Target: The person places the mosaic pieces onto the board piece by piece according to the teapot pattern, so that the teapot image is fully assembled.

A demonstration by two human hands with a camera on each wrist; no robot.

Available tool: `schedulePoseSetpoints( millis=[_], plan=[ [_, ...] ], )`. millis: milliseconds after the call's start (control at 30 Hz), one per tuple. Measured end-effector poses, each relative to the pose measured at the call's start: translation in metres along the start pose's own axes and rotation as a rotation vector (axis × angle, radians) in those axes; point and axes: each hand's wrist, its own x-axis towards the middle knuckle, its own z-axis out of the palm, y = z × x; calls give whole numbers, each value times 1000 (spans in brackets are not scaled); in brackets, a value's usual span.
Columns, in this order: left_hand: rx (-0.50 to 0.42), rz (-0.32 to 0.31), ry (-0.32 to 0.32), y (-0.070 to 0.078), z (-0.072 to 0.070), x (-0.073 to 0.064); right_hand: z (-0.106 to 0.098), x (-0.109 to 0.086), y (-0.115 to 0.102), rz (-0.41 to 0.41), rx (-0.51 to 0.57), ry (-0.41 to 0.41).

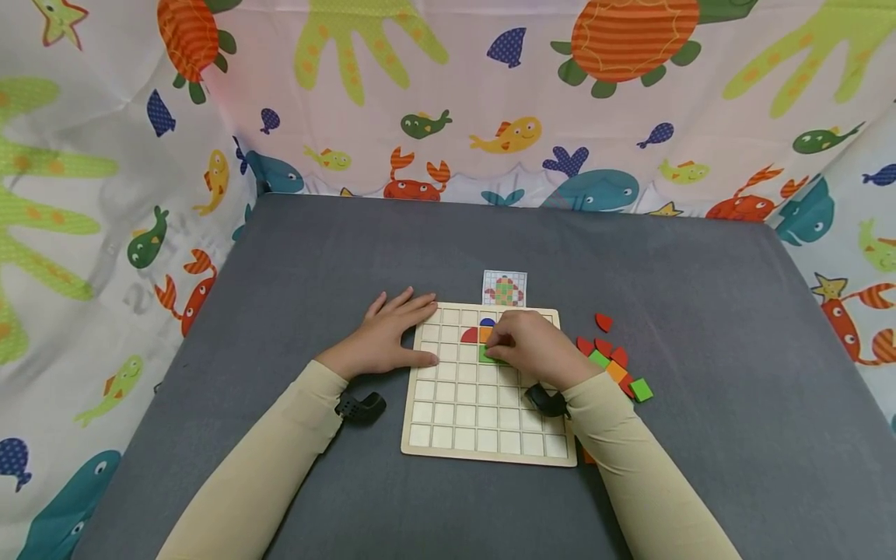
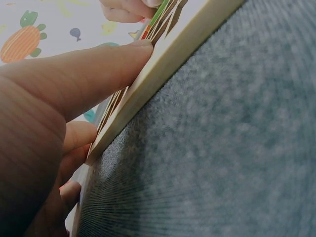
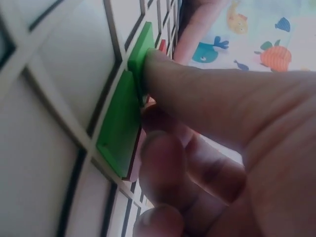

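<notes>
A wooden grid board [image 1: 448, 417] lies on the grey cloth. My left hand [image 1: 381, 338] rests at its upper left edge, fingers spread, thumb on the rim; the thumb [image 2: 108, 69] shows close up in the left wrist view. Over the upper part of the board, my right hand [image 1: 535, 346] pinches a green square tile [image 3: 139, 52] with the thumb against it. A second green tile [image 3: 118, 128] sits in the grid beside the curled fingers. Above them lie an orange square [image 1: 484, 334], a red curved piece [image 1: 470, 335] and a blue curved piece [image 1: 487, 322], partly covered by the right hand.
A small pattern card [image 1: 505, 288] lies at the board's far edge. Loose red, green and orange pieces [image 1: 616, 372] are heaped right of the board, partly behind the right forearm. One red piece [image 1: 603, 322] lies apart. A printed curtain [image 1: 462, 85] hangs behind the table.
</notes>
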Motion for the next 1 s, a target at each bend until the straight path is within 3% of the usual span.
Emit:
schedulePoseSetpoints(
  millis=[333, 1000],
  plan=[
    [12, -1, -3, -1, -1, 0, -15, -16, 8, 7, 87, 1],
    [3, -9, -6, -3, 1, 0, -33, -69, 44, 132, 3, 47]
  ],
)
